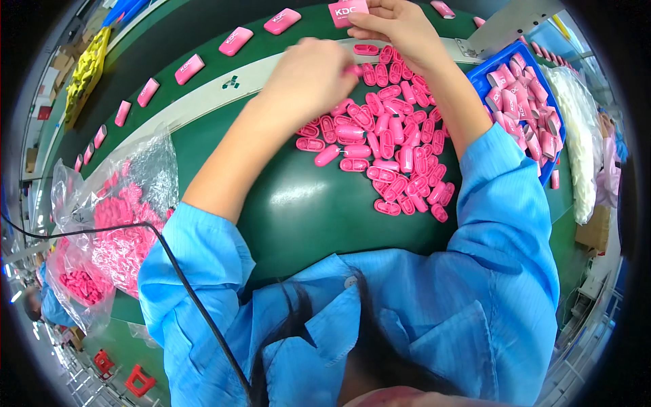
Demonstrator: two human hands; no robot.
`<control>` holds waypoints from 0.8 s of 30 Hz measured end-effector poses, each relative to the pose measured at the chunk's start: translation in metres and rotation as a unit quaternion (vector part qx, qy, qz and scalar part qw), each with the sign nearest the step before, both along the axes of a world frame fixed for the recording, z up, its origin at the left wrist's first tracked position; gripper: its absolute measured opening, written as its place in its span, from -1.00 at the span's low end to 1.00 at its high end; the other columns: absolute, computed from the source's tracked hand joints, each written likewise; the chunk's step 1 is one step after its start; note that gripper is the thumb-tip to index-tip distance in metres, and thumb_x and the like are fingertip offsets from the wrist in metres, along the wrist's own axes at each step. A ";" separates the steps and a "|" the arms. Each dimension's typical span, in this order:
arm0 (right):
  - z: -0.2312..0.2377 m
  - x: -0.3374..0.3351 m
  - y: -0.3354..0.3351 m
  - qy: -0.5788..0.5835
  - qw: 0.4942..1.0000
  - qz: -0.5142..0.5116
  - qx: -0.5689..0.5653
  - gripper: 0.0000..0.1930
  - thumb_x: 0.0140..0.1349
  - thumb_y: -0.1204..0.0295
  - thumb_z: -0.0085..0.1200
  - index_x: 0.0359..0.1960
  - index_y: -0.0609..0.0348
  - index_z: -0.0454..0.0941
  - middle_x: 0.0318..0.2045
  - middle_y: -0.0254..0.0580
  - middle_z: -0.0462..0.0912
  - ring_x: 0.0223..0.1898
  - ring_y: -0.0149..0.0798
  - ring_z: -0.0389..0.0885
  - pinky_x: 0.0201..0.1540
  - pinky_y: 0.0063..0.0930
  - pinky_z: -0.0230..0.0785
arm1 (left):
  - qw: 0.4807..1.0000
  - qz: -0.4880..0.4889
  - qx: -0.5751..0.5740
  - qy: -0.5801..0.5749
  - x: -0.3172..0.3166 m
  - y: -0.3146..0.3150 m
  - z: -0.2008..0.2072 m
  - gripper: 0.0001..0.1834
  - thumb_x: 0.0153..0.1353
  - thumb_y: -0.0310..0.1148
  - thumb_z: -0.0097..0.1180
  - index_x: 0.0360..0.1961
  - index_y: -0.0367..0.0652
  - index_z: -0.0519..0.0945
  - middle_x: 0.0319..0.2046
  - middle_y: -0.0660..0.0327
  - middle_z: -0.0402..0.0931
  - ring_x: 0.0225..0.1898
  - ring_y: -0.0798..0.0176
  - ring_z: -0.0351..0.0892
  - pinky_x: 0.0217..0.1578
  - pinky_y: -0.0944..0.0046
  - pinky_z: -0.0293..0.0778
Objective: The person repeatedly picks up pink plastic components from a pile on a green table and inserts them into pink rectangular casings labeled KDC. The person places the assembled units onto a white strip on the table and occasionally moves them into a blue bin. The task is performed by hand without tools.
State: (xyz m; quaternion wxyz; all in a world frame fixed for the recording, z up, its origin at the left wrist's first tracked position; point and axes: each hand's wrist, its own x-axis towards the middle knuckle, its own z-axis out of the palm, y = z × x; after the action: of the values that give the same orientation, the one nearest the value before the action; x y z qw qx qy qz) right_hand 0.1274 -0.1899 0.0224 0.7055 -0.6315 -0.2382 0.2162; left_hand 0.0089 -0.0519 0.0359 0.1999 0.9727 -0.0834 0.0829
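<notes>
My right hand (399,28) reaches over the far belt and pinches a pink printed case (344,13) at its side. Closed, my left hand (310,76) is nearer, above the pale rail. Its fingers grip a small pink plastic piece (352,70), mostly hidden by the hand. Right of and below that hand, a loose heap of pink oval plastic parts (386,144) lies on the green tabletop (291,203). Some parts show a hollow side, others a smooth rounded back.
Pink cases (236,41) lie spaced along the dark green belt (203,37). A blue tray (550,102) at right holds many pink printed cases. Clear plastic bags (152,163) of pink parts sit at left. A metal bracket (505,30) stands beyond my right arm, and a black cable (186,278) crosses my left sleeve.
</notes>
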 end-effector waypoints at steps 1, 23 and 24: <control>-0.008 0.003 -0.005 0.051 0.997 0.016 0.056 -0.77 0.18 0.56 0.16 -0.13 0.32 0.49 -0.28 -0.21 0.66 -0.37 -0.47 0.63 -0.41 -0.68 0.43 | 0.996 0.014 -0.088 -0.007 -0.001 0.010 -0.003 -0.75 0.09 -0.29 0.23 -0.25 -0.19 0.69 -0.41 -0.03 0.62 -0.38 0.16 0.66 -0.31 0.26 0.55; -0.008 -0.043 0.003 -0.016 0.998 0.044 -0.033 -0.81 0.20 0.56 0.13 -0.16 0.26 0.47 -0.26 -0.19 0.68 -0.32 -0.48 0.63 -0.41 -0.73 0.39 | 0.872 0.087 -0.476 -0.076 -0.018 0.033 -0.032 -0.69 0.20 -0.39 0.19 -0.07 -0.34 0.61 -0.33 0.14 0.66 -0.35 0.40 0.63 -0.26 0.39 0.56; -0.005 -0.043 0.004 -0.012 0.998 0.038 -0.050 -0.81 0.20 0.56 0.13 -0.16 0.26 0.47 -0.26 -0.18 0.68 -0.32 -0.48 0.63 -0.40 -0.72 0.40 | 0.881 0.085 -0.456 -0.092 -0.018 0.031 -0.034 -0.69 0.20 -0.39 0.18 -0.06 -0.33 0.60 -0.35 0.13 0.67 -0.36 0.40 0.63 -0.28 0.38 0.55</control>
State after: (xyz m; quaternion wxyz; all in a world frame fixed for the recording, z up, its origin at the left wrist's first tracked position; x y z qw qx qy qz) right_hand 0.0842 -0.1858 0.0171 0.6616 -0.6590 -0.2594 0.2464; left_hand -0.0094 -0.0208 0.0021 0.6045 0.7657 0.0287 0.2176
